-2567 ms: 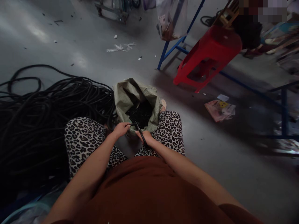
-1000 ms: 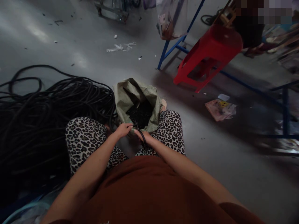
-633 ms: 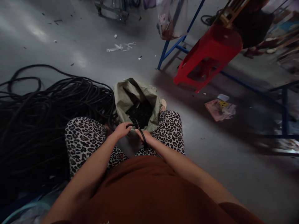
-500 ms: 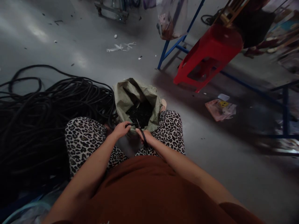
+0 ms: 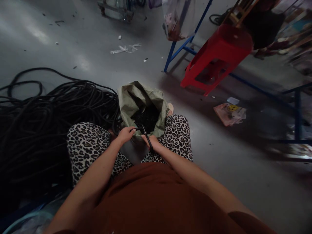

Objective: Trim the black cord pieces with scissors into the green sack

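Note:
My left hand (image 5: 126, 134) is closed around a black cord (image 5: 137, 129), whose end reaches right over the near rim of a sack. In my right hand (image 5: 151, 141) are black-handled scissors (image 5: 148, 138), with the blades at the cord's end. The greenish woven sack (image 5: 125, 102) stands open between my knees, with dark cut pieces (image 5: 146, 118) inside. To the left lies a big tangled heap of the same black cord (image 5: 80, 100), running up to my left hand. Dim light hides exactly how the blades meet the cord.
A red plastic stool (image 5: 219, 55) stands at the upper right, beside a blue metal frame (image 5: 172, 55) with a clear bag (image 5: 176, 24) hanging on it. A printed packet (image 5: 230, 114) and white scraps (image 5: 124, 49) lie on the grey floor. Another person (image 5: 264, 26) is partly visible beyond the stool.
The cord now extends farther right from my left hand, up to the scissors. The scissor blades look closer together. Both hands have barely moved.

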`<action>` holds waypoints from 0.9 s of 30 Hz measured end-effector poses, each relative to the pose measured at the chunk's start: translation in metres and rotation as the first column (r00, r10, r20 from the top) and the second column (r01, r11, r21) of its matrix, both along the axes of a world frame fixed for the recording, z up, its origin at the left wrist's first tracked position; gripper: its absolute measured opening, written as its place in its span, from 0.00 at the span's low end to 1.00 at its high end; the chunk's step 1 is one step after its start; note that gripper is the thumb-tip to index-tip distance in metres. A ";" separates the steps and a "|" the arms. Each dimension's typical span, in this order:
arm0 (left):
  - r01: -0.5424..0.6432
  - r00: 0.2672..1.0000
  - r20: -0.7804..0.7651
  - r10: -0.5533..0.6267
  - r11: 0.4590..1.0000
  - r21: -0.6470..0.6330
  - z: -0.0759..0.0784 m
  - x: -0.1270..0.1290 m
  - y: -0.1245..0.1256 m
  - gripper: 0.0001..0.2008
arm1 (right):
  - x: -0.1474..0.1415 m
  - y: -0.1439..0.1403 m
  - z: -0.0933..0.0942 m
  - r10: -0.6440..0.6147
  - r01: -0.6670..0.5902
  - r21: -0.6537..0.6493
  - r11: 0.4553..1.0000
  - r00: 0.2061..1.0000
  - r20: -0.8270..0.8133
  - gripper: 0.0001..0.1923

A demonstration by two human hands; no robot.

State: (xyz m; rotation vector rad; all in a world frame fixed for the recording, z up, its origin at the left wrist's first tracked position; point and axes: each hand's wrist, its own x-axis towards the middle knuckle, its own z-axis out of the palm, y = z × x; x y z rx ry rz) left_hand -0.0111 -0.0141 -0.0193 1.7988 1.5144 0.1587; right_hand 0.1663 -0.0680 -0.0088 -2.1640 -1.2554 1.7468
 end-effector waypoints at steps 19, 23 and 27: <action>-0.017 0.999 -0.034 0.017 1.000 -0.020 0.001 -0.002 0.001 0.19 | 0.003 -0.002 -0.006 -0.034 0.033 -0.020 0.999 0.999 -0.035 0.27; -0.047 0.998 -0.029 0.048 0.999 0.005 0.001 -0.003 0.001 0.18 | 0.003 -0.003 -0.014 -0.115 0.111 -0.043 0.993 0.990 -0.079 0.28; -0.088 0.996 -0.011 0.088 0.995 0.040 0.002 -0.003 0.001 0.18 | 0.000 -0.003 -0.017 -0.169 0.160 -0.072 0.985 0.973 -0.157 0.30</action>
